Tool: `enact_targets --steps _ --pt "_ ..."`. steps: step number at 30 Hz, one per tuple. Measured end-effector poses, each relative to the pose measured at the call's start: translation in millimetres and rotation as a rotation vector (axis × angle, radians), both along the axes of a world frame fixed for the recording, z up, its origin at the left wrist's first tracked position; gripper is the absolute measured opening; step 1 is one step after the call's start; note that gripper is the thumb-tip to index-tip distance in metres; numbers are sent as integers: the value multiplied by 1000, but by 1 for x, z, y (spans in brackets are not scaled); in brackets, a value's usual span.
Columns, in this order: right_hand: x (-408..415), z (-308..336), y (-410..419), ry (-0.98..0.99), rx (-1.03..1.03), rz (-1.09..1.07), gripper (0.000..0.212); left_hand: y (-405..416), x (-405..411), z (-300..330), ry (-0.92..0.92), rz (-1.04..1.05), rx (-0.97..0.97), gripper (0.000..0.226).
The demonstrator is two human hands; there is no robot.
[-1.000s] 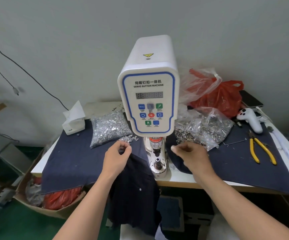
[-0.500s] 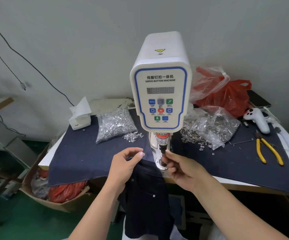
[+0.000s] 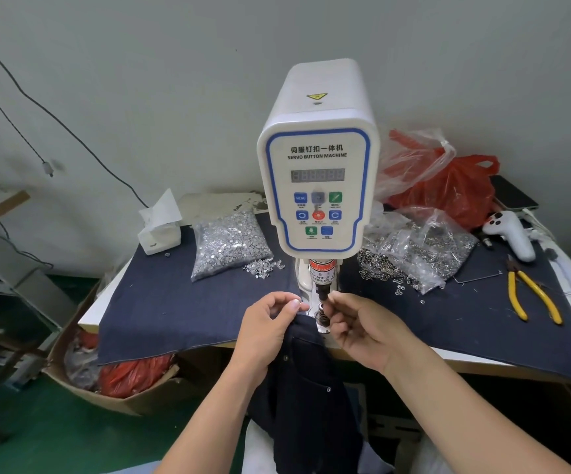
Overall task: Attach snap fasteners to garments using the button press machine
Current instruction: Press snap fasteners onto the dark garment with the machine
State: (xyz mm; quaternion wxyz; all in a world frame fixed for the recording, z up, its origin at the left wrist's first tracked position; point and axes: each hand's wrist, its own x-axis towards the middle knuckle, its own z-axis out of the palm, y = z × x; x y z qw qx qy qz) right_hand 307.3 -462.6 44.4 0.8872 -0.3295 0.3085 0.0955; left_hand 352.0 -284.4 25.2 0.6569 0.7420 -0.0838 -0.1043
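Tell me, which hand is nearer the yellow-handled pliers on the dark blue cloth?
Right. The right hand sits at the machine's press head, with the yellow-handled pliers further to its right; the left hand, pinching the dark garment, lies beyond it.

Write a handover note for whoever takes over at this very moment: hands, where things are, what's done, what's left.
Left hand pinches the top edge of the dark garment, which hangs off the table's front edge.
Right hand has its fingertips at the press machine's punch, apparently seating a snap part; the part itself is too small to see.
Bags of snap parts lie on both sides of the machine.
Done: several snaps already show on the garment.
Left: lay fabric on the die, clear fingers, press.
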Motion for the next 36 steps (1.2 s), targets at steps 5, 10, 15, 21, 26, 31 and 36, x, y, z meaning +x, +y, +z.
enact_targets --steps 5,10,15,21,26,31,36 --pt "-6 -1 -7 -69 -53 105 12 -10 1 1 -9 24 28 8" --pt "-10 -5 -31 -85 -307 156 24 -25 0 2 -34 6 75 9" --pt "-16 -24 -58 -28 -286 -8 25 -28 -1 -1 -8 -14 104 4" --pt "-19 -38 -68 -23 -207 -41 28 -27 0 0 -1 -31 138 1" --pt "-18 -39 -66 -35 -221 -27 30 -30 2 7 -24 -37 210 8" --pt "-20 -38 -67 -35 -214 -46 29 -31 3 13 -12 -43 247 8" --pt "-33 -26 -57 -138 -472 57 24 -24 -1 14 45 -31 179 5"
